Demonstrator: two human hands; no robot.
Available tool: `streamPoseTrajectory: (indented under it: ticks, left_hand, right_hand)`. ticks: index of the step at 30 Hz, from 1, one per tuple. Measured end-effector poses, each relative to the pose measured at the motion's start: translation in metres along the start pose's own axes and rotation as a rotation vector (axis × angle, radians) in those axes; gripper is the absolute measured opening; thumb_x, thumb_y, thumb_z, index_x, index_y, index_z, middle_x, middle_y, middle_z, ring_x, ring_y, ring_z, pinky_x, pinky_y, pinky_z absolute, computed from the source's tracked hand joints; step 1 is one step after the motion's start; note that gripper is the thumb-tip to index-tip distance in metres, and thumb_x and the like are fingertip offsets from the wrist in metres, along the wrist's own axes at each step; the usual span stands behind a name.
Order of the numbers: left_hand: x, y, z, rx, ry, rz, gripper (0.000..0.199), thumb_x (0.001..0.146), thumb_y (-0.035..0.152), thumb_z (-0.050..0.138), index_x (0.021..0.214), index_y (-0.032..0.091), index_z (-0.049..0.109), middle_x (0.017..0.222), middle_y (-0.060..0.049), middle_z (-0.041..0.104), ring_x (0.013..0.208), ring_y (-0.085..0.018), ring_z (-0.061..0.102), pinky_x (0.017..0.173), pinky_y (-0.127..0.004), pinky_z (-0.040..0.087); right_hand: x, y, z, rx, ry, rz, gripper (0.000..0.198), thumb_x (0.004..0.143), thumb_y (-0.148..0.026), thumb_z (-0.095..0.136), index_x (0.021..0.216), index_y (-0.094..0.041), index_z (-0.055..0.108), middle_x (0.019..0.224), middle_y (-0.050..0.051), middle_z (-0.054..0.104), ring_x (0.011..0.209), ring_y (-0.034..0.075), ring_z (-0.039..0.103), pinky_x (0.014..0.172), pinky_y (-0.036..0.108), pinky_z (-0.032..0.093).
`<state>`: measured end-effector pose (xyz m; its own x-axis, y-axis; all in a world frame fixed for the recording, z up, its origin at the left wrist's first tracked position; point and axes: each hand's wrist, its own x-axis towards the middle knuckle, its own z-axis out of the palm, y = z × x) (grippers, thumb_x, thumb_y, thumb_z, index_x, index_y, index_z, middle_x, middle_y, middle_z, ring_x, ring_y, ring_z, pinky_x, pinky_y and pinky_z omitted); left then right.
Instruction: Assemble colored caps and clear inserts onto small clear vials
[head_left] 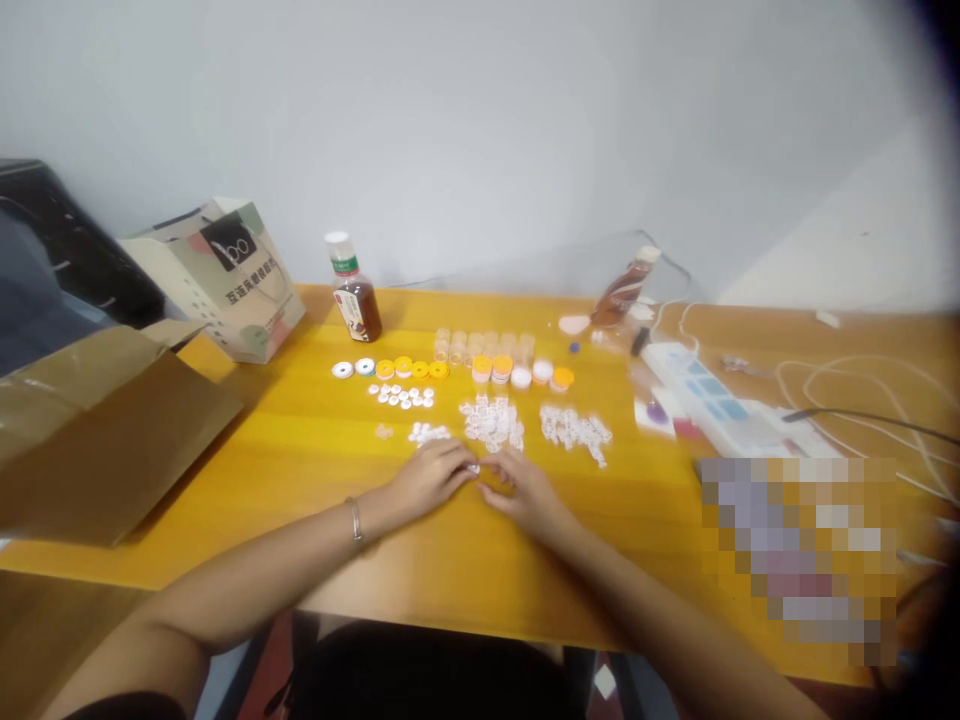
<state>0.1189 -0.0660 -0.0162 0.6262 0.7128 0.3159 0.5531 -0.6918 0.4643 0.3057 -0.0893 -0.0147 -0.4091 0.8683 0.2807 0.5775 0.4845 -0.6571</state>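
My left hand (439,472) is closed in a pinch on a small white piece (473,467), blurred at the fingertips. Opposite it, my right hand (525,488) has thumb and forefinger apart, the forefinger's tip close to that piece; whether it touches is unclear. Just beyond my left hand lies a cluster of small white round pieces (427,433). Clear, whitish plastic pieces form one pile (491,423) beyond the hands and a second pile (576,428) to the right. Several white discs (405,396) lie in rows farther back.
Behind are orange spools (420,370), stacked orange and white rounds (501,368) and clear small cups (484,345). A dark bottle (358,305) and a tilted bottle (624,288) stand near the wall. Left are a cardboard box (150,440) and paper bag (240,280); right, a power strip (701,395) and cables.
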Motion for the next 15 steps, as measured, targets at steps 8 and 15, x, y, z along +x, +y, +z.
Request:
streamPoseTrajectory:
  ticks: [8, 15]
  left_hand:
    - [0.0, -0.002, -0.024, 0.0, 0.138, 0.014, 0.02, 0.084, 0.029, 0.047, 0.099, 0.019, 0.056, 0.085, -0.004, 0.06, 0.079, -0.014, 0.055, 0.074, -0.028, 0.044]
    - [-0.011, -0.103, -0.106, 0.219, 0.523, -0.383, 0.027, 0.079, 0.036, 0.051, 0.097, 0.018, 0.058, 0.089, -0.006, 0.059, 0.083, -0.018, 0.055, 0.079, -0.032, 0.043]
  right_hand:
    - [-0.001, 0.006, 0.001, 0.036, 0.033, -0.011, 0.017, 0.073, -0.018, 0.056, 0.09, -0.021, 0.056, 0.071, 0.0, 0.05, 0.061, 0.013, 0.05, 0.055, 0.024, 0.044]
    - [-0.002, 0.006, 0.0, 0.026, 0.013, -0.006, 0.015, 0.076, -0.022, 0.054, 0.09, -0.021, 0.056, 0.073, 0.002, 0.052, 0.062, 0.013, 0.05, 0.056, 0.025, 0.044]
